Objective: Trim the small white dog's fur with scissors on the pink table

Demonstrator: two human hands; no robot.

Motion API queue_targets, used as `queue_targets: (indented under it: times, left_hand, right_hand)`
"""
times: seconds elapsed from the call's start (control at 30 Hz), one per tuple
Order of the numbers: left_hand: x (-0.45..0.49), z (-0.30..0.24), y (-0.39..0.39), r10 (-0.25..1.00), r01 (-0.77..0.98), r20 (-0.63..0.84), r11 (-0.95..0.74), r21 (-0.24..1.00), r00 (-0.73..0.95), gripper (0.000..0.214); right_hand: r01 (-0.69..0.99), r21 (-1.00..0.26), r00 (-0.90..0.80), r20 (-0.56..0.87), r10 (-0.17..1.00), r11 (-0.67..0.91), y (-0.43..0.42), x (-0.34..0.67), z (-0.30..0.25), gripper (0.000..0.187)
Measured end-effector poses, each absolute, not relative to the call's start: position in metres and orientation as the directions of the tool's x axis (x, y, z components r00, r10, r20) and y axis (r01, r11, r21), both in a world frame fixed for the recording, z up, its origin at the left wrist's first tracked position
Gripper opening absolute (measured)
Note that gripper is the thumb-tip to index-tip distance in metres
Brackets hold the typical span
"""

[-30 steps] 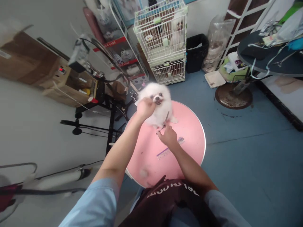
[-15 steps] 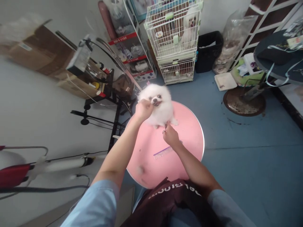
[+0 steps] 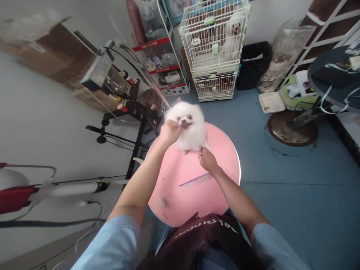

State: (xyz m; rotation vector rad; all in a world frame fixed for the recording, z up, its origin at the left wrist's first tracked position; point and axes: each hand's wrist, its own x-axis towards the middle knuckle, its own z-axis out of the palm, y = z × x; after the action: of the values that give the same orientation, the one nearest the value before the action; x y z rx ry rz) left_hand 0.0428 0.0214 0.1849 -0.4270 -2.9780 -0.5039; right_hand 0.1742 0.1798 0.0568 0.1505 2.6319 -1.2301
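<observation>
A fluffy white dog (image 3: 191,137) sits at the far side of a round pink table (image 3: 194,204), facing me with its mouth open. My left hand (image 3: 170,132) is closed beside the dog's muzzle, its fingertips gripping the fur at the cheek; the exact hold is partly hidden. In my right hand (image 3: 208,160) is a pair of scissors (image 3: 200,154), low by the dog's front paws. Only a metal finger ring of them shows clearly. A comb (image 3: 195,182) with a purple spine lies on the table nearer to me, left of my right forearm.
Loose fur (image 3: 162,202) lies on the table's near left. Behind stand stacked wire cages (image 3: 215,69) with another white dog inside and a black bin (image 3: 254,65). A dark round table (image 3: 334,75) is at right; a black stand (image 3: 137,150) is left.
My right hand with the scissors has shifted slightly right along the dog's front. My left hand keeps its place at the muzzle. The whole view has shifted a little.
</observation>
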Motion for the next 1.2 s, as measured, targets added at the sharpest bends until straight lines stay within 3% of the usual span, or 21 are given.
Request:
queue_targets:
  times: [0.13,0.3,0.4,0.57,0.67,0.87,1.07,1.2]
  left_hand:
    - [0.043,0.185,0.021,0.246,0.276,0.130,0.901,0.335,-0.961,0.035]
    - [0.045,0.185,0.021,0.271,0.304,0.144,0.892,0.334,-0.952,0.027]
    - [0.045,0.184,0.021,0.261,0.295,0.145,0.895,0.334,-0.955,0.029]
    - [0.044,0.180,0.022,0.211,0.244,0.129,0.898,0.367,-0.969,0.031]
    - [0.044,0.180,0.022,0.196,0.228,0.123,0.898,0.376,-0.973,0.032]
    - [0.045,0.185,0.026,0.180,0.206,0.103,0.903,0.376,-0.978,0.033]
    - [0.045,0.190,0.029,0.145,0.166,0.083,0.909,0.383,-0.986,0.034]
    - [0.043,0.191,0.030,0.167,0.183,0.076,0.921,0.344,-0.983,0.034]
  right_hand:
    - [0.133,-0.757,-0.979,-0.199,-0.032,0.640,0.187,0.168,0.055,0.034]
    - [0.151,-0.787,-0.975,-0.219,-0.043,0.599,0.193,0.164,0.054,0.021]
    - [0.128,-0.820,-0.979,-0.196,-0.064,0.558,0.198,0.160,0.054,0.032]
    - [0.174,-0.859,-0.971,-0.232,-0.063,0.481,0.208,0.152,0.051,0.018]
    - [0.130,-0.893,-0.979,-0.184,-0.088,0.430,0.213,0.149,0.048,0.029]
    - [0.150,-0.926,-0.975,-0.197,-0.105,0.346,0.219,0.145,0.040,0.025]
    - [0.213,-0.897,-0.972,-0.237,-0.013,0.388,0.200,0.151,0.025,0.019]
    - [0.197,-0.887,-0.980,-0.189,0.062,0.417,0.171,0.164,0.010,0.033]
